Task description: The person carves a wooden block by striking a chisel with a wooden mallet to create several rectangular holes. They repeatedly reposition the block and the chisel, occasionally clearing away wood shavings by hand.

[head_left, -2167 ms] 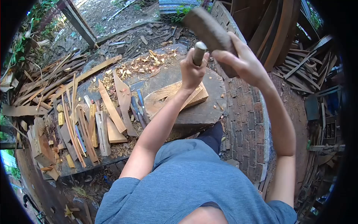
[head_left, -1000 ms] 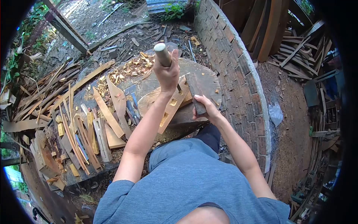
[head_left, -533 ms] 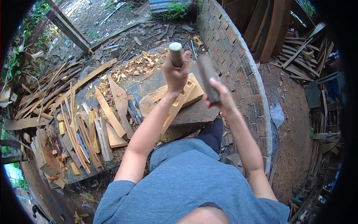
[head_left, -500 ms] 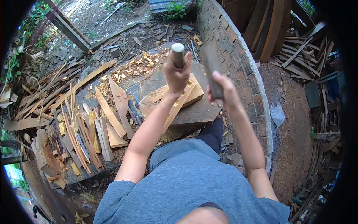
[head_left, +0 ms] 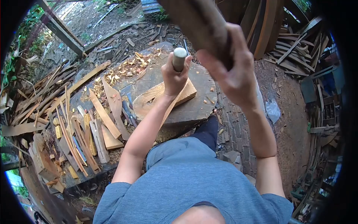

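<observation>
My left hand [head_left: 175, 78] is wrapped round the thick round handle of a chisel [head_left: 179, 59], held upright with its pale butt end towards me; the blade is hidden below my fist. Under it, a light wooden block [head_left: 186, 95] and a narrower strip of wood lie on a large round stump [head_left: 203, 108]. My right hand [head_left: 236, 69] grips a dark wooden mallet [head_left: 201, 28], raised high and close to the camera, its far end cut off by the top edge. The mallet is apart from the chisel.
Left of the stump lie several cut wood pieces [head_left: 104, 114] and sticks. Wood chips [head_left: 119, 76] are scattered behind them. A low brick wall [head_left: 238, 125] runs along the right, with a plastic bag [head_left: 273, 111] beyond it. Planks [head_left: 298, 56] are piled at back right.
My right hand has lifted the mallet up and towards the camera, away from the brick wall. My left hand keeps the chisel in nearly the same place; the view has shifted slightly.
</observation>
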Available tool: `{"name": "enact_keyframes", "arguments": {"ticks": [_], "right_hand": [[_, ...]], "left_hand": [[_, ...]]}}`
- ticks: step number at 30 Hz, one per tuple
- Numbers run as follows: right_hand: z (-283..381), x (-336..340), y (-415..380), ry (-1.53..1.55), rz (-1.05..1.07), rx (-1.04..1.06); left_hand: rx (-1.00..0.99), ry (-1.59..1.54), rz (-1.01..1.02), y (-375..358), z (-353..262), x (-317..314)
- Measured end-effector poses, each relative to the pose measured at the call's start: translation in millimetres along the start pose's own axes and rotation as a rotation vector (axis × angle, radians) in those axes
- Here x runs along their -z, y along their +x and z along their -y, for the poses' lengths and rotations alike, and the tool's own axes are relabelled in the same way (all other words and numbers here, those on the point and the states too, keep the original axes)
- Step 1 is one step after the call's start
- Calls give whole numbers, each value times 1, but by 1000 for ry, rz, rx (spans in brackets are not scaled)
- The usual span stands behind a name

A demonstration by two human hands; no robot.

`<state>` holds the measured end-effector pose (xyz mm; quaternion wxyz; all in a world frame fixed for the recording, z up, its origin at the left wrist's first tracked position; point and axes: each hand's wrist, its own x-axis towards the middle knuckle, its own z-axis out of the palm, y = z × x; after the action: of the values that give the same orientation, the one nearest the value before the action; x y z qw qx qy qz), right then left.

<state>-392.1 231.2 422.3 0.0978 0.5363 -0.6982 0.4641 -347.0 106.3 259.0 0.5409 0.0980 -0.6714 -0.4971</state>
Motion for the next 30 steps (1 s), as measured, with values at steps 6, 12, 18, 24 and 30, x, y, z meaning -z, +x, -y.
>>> {"name": "enact_keyframes", "arguments": {"ticks": [6,12,18,24,30], "right_hand": [[3,5,-5,-308,253,-22],[-17,-2,-9,-350,299,-98],[-18,-12,-16,-249,313,-238],[-49,-24,-39,209,230,-439],[-120,-67,-121,369,344,-874]], "left_hand": [[-129,-30,64,10,19,-2],[-36,-92,12,11,15,-5],[93,-49,45,11,18,-2],[173,25,-113,15,47,2],[500,-362,-599,25,61,42]]}}
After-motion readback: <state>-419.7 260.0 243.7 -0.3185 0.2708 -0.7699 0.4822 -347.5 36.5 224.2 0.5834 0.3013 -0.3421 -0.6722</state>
